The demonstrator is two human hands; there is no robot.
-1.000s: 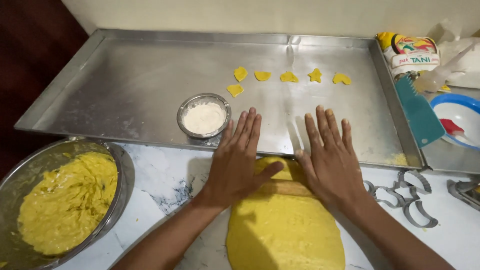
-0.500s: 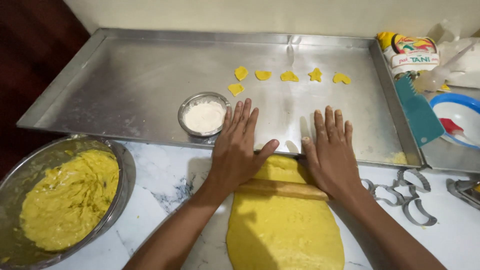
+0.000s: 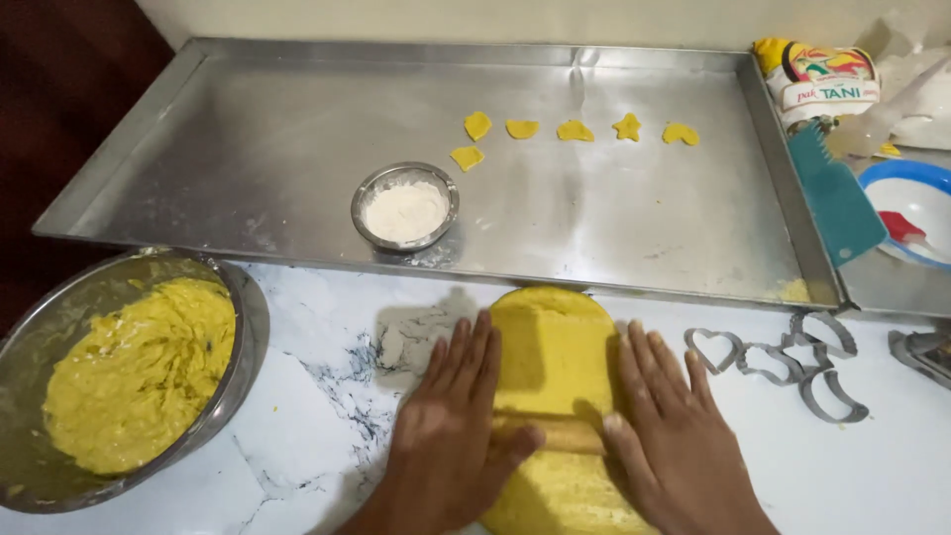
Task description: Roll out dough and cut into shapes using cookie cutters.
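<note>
A flat sheet of yellow dough (image 3: 555,347) lies on the white marble counter (image 3: 327,406), its far end touching the edge of a large metal baking tray (image 3: 297,129). A thin wooden rolling pin (image 3: 560,433) lies across the dough near me. My left hand (image 3: 451,436) and my right hand (image 3: 674,446) press flat on its two ends, fingers spread and pointing away. Several small cut dough shapes (image 3: 575,130) sit in a row on the tray.
A small metal bowl of white flour (image 3: 404,208) stands on the tray. A big metal bowl of yellow dough (image 3: 119,372) is at the left. Metal cookie cutters (image 3: 783,359) lie at the right. A teal scraper (image 3: 837,193), a bag (image 3: 817,79) and a blue-rimmed bowl (image 3: 916,203) sit beyond.
Both hands have drawn back toward me with the rolling pin, uncovering the far end of the dough sheet, which reaches the tray edge.
</note>
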